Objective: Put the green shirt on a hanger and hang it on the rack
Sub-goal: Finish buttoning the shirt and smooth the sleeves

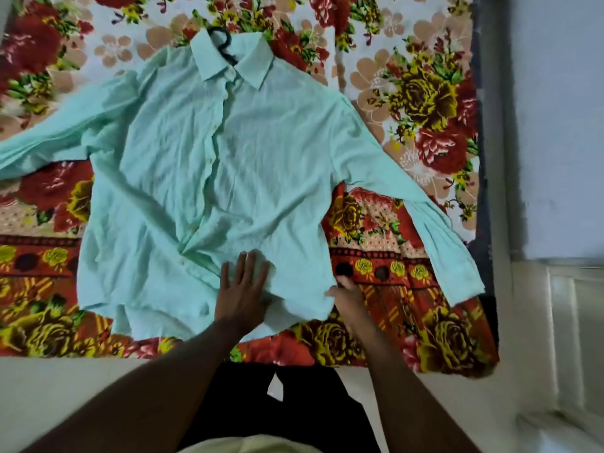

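The pale green shirt [209, 178] lies flat and face up on a flowered bedsheet, collar at the far side, both sleeves spread out. A black hanger hook [225, 44] sticks out of the collar; the rest of the hanger is hidden inside the shirt. My left hand [243, 289] rests flat, fingers apart, on the shirt's lower front near the hem. My right hand [346, 297] pinches the hem at the shirt's lower right corner. No rack is in view.
The bedsheet [425, 103] with red and yellow flowers covers the bed. Its near edge runs just in front of my body. A pale wall [562, 125] and a white panel [568, 338] stand along the right side of the bed.
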